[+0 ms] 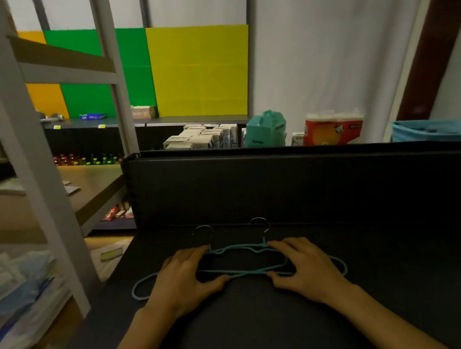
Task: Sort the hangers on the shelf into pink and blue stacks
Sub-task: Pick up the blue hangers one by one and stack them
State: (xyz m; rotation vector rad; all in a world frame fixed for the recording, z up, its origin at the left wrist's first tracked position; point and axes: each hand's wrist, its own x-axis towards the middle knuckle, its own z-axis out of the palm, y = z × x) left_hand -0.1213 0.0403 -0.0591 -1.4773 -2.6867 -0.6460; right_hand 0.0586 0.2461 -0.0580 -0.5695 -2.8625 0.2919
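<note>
Two blue hangers (241, 271) lie overlapped on the black shelf surface (403, 284), their metal hooks (259, 223) pointing toward the shelf's back wall. My left hand (183, 280) rests over the left part of the hangers, thumb against the lower bar and fingers near the top bar. My right hand (305, 265) lies on the right part in the same way, thumb at the lower bar. Both hands' fingers look fairly straight and flat on the hangers. No pink hanger is in view.
A black back panel (309, 183) rises just behind the hangers. A grey metal rack (38, 153) with wooden shelves and stacked packets stands at left. Behind are boxes, a teal carton (265, 128), a red tissue pack (332, 129) and coloured wall panels.
</note>
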